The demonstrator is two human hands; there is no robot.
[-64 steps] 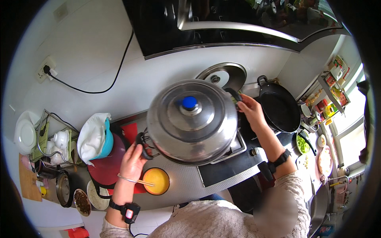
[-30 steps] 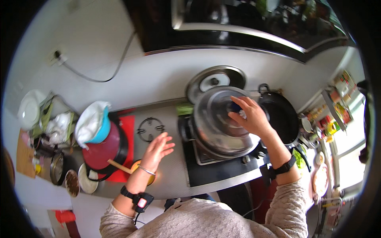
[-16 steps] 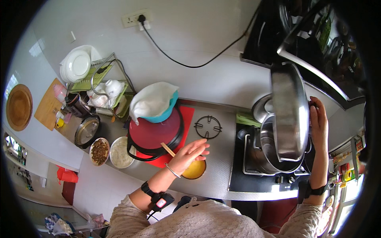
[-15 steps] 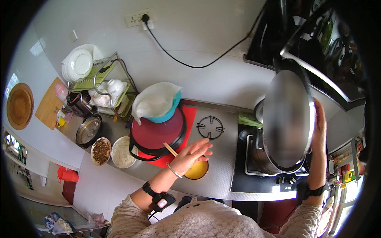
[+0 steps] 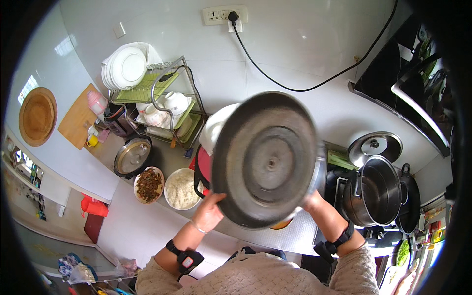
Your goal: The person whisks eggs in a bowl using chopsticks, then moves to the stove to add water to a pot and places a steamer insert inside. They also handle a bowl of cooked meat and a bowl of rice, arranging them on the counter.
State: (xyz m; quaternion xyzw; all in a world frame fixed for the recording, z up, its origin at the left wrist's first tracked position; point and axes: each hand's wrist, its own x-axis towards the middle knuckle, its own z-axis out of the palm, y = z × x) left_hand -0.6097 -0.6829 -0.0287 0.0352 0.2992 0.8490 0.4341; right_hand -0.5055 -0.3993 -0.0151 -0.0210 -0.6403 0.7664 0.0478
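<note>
While both hands hold up the big lid point(image 5: 268, 142) in front of the body, its dark, ringed underside faces the camera, tilted & slightly blurred. L hand point(image 5: 209, 211) is grasping the lid's lower-left rim, thumb nr the edge. R hand point(image 5: 310, 200) is gripping at the lid's lower-right edge, tho most of its fingers are hidden behind the lid, so can't tell exactly how they're set. Dark wrist strap point(image 5: 342, 236) on R wrist, similar one on L, plus a thin bracelet point(image 5: 198, 227) on L.

Right of the lid, well apart: steel pot point(image 5: 356, 206), uncovered, handles showing. Black wok point(image 5: 411, 211) is farther R of the lid, past the pot. Second lid point(image 5: 363, 141), round w/ pale centre, leans on the wall, also R of the big lid.

Partly hidden behind the lid's left edge: red-topped pot point(image 5: 203, 169) & white cloth point(image 5: 216, 128). Under the lid's bottom edge, a sliver of yellow stuff point(image 5: 281, 224) shows.

Left of the lid, nearest first: bowl of white food point(image 5: 183, 189), then bowl of brown chopped food point(image 5: 149, 184), then small lidded pot point(image 5: 132, 156). Upper left of the lid: dish rack point(image 5: 147, 86) w/ white plates point(image 5: 129, 68) & bowls.
</note>
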